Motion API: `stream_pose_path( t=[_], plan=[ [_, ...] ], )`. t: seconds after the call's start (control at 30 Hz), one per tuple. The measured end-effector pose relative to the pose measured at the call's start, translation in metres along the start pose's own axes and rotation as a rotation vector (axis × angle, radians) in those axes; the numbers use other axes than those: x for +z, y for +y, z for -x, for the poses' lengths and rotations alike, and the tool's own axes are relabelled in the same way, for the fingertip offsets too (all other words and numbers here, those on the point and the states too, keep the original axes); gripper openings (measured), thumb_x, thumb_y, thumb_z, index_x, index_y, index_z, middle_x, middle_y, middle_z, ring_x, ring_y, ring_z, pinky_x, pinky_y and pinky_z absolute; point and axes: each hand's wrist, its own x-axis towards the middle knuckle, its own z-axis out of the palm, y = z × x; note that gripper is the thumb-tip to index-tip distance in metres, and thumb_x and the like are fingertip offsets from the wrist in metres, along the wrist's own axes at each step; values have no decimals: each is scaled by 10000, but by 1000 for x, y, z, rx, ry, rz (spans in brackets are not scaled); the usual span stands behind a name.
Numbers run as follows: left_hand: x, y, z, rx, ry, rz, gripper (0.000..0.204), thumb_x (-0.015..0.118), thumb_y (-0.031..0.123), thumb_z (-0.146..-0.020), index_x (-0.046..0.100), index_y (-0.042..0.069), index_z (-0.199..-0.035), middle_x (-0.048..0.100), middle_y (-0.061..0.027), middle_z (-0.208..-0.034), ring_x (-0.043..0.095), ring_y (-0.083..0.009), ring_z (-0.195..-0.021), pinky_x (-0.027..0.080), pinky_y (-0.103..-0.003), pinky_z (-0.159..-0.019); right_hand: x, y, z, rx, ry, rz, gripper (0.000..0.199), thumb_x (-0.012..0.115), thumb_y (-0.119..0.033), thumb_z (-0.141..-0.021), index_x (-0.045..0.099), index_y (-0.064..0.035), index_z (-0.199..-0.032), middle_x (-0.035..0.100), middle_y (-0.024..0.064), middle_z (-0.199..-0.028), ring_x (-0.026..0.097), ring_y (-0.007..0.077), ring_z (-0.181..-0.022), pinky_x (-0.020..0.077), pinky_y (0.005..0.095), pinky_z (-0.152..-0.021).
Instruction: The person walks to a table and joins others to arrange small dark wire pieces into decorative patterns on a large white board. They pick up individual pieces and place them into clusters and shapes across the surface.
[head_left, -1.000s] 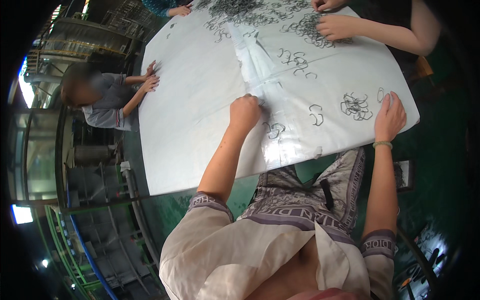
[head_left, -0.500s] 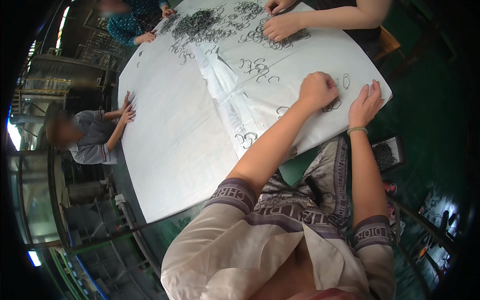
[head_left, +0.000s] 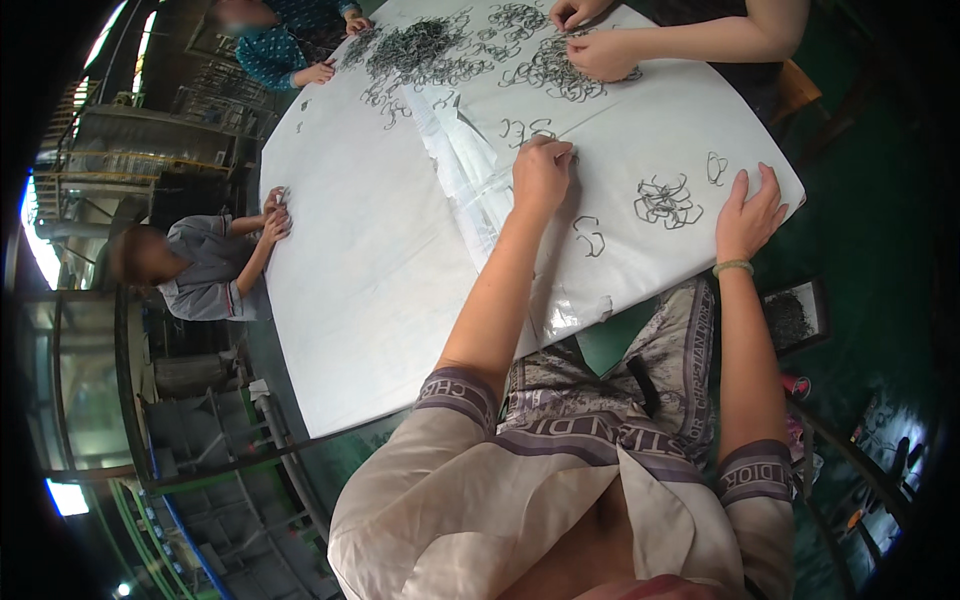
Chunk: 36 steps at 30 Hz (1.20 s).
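My left hand (head_left: 540, 180) has stretched out over the white-covered table (head_left: 360, 300), its fingers curled together at a small group of dark, curved wire pieces (head_left: 518, 130). Whatever is between those fingertips is too small to make out. Close to the table's right edge lies my right hand (head_left: 748, 218), fingers apart and holding nothing. Just left of it is a small heap of wire pieces (head_left: 668, 203), and a narrow pair of them (head_left: 716, 168) lies beyond its fingertips. Between my two hands are a couple of loose wire pieces (head_left: 590, 238).
Large piles of the same pieces (head_left: 410, 50) cover the far side. A person's hands (head_left: 600, 52) work at another pile (head_left: 555, 72) at the far right. Two more people are at the left and far left edges. A tray of dark pieces (head_left: 795, 315) is below the table at right.
My left hand has moved left and away from me, from the small heap to the group of wire pieces farther out, uncovering the heap. My right hand stays by the table's edge.
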Motion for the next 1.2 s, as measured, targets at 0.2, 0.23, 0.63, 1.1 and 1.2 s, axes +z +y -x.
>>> stream_pose_path(
  t=[0.2,0.23,0.63,1.1,1.2],
  plan=[
    [-38,-5,10,-96,-245,69,170,591,-27,-753,716,38,-847,644,-137,-864,624,-306,-773,502,-349,-694,1,1,0,3,-8,15,363,511,-318,-907,487,-120,-1209,529,93,-1245,462,268,-1202,196,527,-1078],
    [-41,-8,11,-130,-227,75,181,587,-32,-752,716,41,-854,644,-136,-865,624,-306,-780,501,-348,-694,1,2,0,5,-11,15,361,511,-318,-907,488,-121,-1209,530,92,-1243,463,267,-1199,196,528,-1077],
    [-49,-19,33,-94,-170,93,193,591,-14,-761,717,62,-886,641,-133,-845,627,-299,-749,501,-352,-696,2,2,-1,-8,-25,46,366,505,-338,-902,473,-130,-1201,520,71,-1242,471,266,-1188,209,553,-1064],
    [-34,-8,-9,-17,-384,-666,88,596,80,-749,646,10,-733,656,-151,-823,656,-297,-733,532,-367,-636,-2,0,-2,3,-55,65,377,487,-354,-909,489,-136,-1217,527,81,-1245,461,262,-1204,188,527,-1079],
    [-43,-3,-17,47,-531,-766,113,621,107,-721,648,7,-767,662,-164,-814,662,-296,-738,538,-356,-649,-1,0,-2,-5,-54,72,376,487,-356,-909,483,-136,-1214,526,81,-1243,465,264,-1200,199,542,-1068]
  ],
)
